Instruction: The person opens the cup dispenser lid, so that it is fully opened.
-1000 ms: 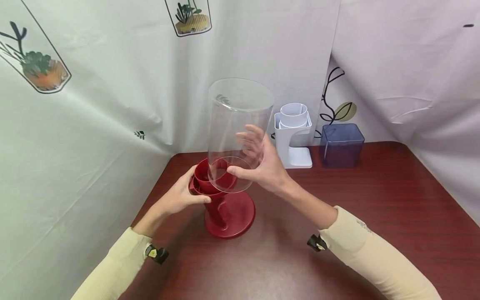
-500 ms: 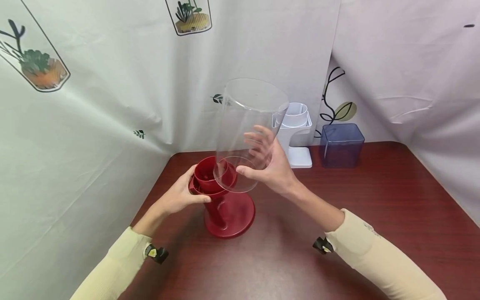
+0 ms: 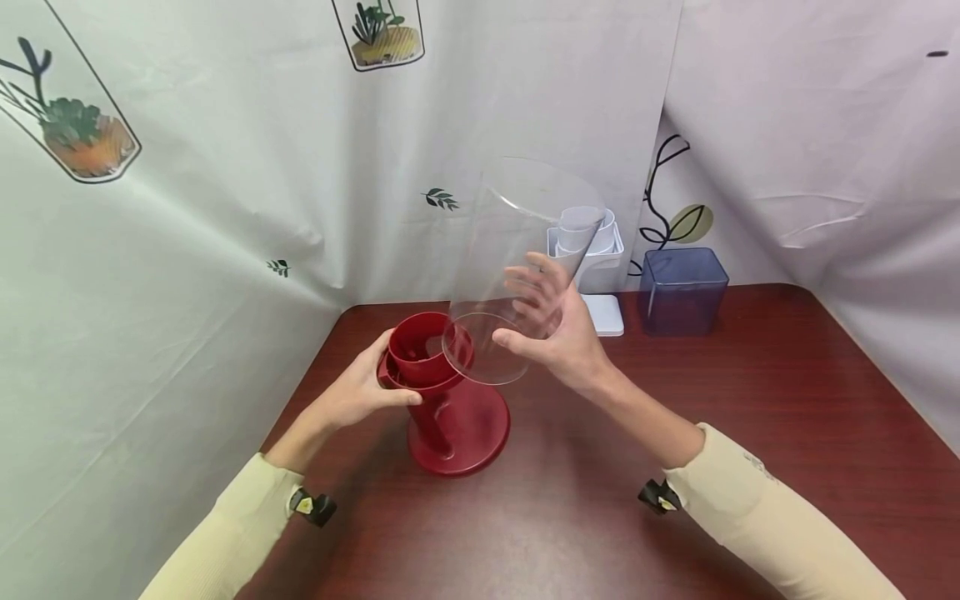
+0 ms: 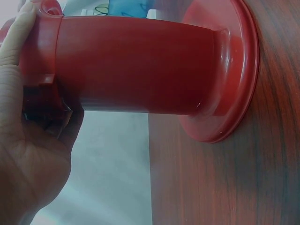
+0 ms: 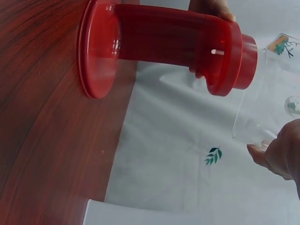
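A red stand (image 3: 468,429) with a round base and an open ring-shaped top stands upright on the table. My left hand (image 3: 356,387) grips its top from the left side; the left wrist view shows that hand (image 4: 33,159) beside the red column (image 4: 136,65). My right hand (image 3: 562,342) holds a large clear cylinder (image 3: 487,250) near its lower end. The cylinder leans to the right, and its lower rim overlaps the red top's right edge in the head view. In the right wrist view its rim (image 5: 236,123) lies close by the red top (image 5: 246,61); contact is unclear.
A white stand (image 3: 602,315) with a ring-shaped top is behind the right hand at the back of the table (image 3: 750,417). To its right sits a translucent blue square container (image 3: 684,292). A white curtain (image 3: 262,167) hangs around the back and sides.
My right hand has moved to the right with the clear cylinder, which now leans further right and uncovers more of the red top. My left hand and the red stand have stayed in place.
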Action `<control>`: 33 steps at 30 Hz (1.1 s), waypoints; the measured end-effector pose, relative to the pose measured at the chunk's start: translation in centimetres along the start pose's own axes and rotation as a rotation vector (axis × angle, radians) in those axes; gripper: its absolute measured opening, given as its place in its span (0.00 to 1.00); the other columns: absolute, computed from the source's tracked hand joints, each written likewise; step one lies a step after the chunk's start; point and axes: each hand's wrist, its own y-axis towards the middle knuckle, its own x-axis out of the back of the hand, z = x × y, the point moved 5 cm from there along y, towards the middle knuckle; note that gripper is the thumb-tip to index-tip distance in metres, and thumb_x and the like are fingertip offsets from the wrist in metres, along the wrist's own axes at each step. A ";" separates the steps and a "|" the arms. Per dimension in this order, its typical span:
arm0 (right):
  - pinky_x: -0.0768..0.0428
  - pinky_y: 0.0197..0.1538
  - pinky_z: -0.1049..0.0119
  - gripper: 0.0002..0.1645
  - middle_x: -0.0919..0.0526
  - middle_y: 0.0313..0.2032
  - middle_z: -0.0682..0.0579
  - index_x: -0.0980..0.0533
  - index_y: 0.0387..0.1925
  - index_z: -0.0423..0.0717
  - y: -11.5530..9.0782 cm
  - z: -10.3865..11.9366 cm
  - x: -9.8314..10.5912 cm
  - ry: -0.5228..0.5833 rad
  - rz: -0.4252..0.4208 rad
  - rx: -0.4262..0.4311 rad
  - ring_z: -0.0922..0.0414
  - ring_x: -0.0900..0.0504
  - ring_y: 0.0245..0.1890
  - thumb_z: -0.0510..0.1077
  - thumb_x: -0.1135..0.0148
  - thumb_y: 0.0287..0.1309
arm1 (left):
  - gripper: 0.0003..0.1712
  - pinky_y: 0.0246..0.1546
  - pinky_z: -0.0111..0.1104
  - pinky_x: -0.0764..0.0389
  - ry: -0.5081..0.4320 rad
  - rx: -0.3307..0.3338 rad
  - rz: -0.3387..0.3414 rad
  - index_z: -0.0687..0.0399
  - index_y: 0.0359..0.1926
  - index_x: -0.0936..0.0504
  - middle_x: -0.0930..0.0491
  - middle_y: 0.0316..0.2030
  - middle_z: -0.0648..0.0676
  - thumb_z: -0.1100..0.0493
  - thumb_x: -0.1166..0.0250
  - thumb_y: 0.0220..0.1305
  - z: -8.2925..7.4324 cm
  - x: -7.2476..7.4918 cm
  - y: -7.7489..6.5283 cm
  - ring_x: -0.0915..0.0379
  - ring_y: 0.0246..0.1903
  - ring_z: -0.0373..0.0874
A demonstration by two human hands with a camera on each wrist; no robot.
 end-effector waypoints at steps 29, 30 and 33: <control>0.26 0.71 0.53 0.54 0.26 0.68 0.40 0.41 0.75 0.44 -2.8 -1.6 3.9 -0.091 -0.054 -0.061 0.48 0.25 0.69 0.22 0.29 0.48 | 0.53 0.56 0.37 0.16 0.024 0.037 -0.010 0.48 0.77 0.36 0.26 0.67 0.53 0.61 0.17 0.55 0.3 0.1 0.1 0.27 0.63 0.53; 0.26 0.71 0.54 0.55 0.27 0.68 0.39 0.41 0.75 0.44 -2.9 -1.7 4.0 -0.099 -0.054 -0.066 0.51 0.25 0.68 0.22 0.29 0.48 | 0.53 0.56 0.37 0.16 0.026 0.039 -0.011 0.48 0.77 0.36 0.26 0.67 0.53 0.61 0.17 0.55 0.3 0.1 0.1 0.27 0.63 0.53; 0.27 0.72 0.53 0.56 0.27 0.69 0.38 0.42 0.76 0.43 -3.3 -2.1 4.3 -0.106 -0.059 -0.079 0.54 0.24 0.68 0.21 0.28 0.47 | 0.53 0.57 0.37 0.16 0.026 0.042 -0.012 0.49 0.77 0.37 0.26 0.67 0.53 0.61 0.17 0.55 0.3 0.1 0.2 0.27 0.63 0.53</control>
